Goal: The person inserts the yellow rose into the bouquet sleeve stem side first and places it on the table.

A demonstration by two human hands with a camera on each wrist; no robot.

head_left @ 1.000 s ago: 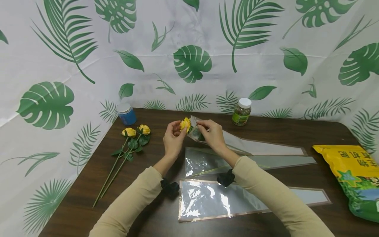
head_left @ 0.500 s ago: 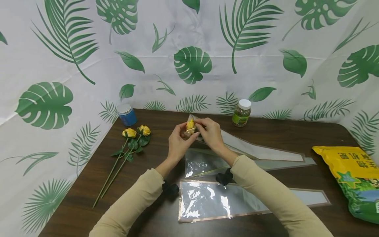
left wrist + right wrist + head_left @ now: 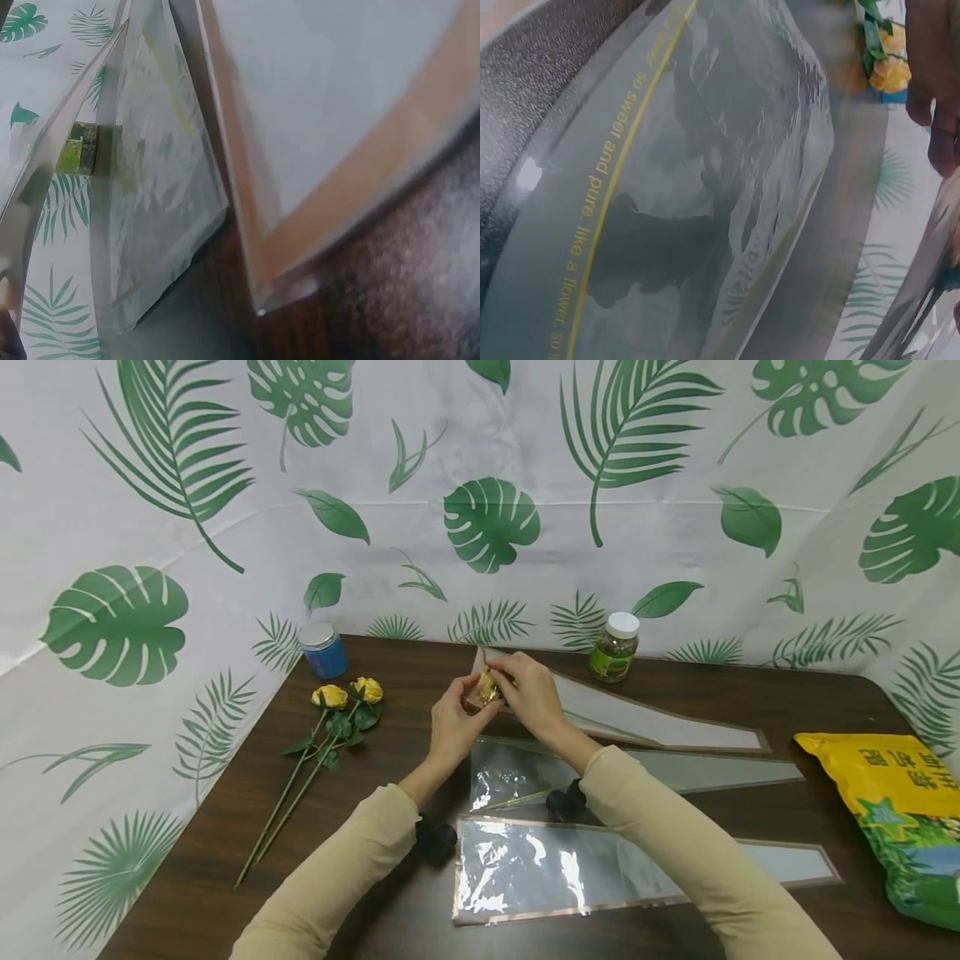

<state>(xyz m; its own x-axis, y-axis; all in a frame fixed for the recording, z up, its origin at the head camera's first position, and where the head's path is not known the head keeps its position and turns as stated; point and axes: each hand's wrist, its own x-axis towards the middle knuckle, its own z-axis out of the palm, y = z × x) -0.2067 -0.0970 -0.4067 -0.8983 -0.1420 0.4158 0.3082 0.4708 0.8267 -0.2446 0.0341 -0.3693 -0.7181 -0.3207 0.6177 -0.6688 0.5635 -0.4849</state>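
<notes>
At the back middle of the head view, both hands work at the mouth of a clear flower sleeve (image 3: 660, 718) with a pale border. A yellow rose (image 3: 487, 687) sits inside its wide end, its bloom behind shiny film. My left hand (image 3: 452, 727) pinches the film and bloom from the left, fingers curled. My right hand (image 3: 536, 697) pinches the sleeve's edge from the right, fingertips close to the bloom. A green stem shows through the film. The fingers partly hide the bloom. In the right wrist view, a sleeve (image 3: 697, 187) with yellow lettering lies below.
Two yellow roses (image 3: 330, 697) with long stems lie at the left. Two more flat sleeves (image 3: 540, 868) lie in front. A blue jar (image 3: 324, 653) and a white-lidded jar (image 3: 613, 652) stand along the back edge. A yellow and green bag (image 3: 892, 810) lies at the right.
The yellow bloom, bare outside the sleeve's mouth a second ago, is now covered by the film. My left hand has shifted slightly right along with it, closer to my right hand.
</notes>
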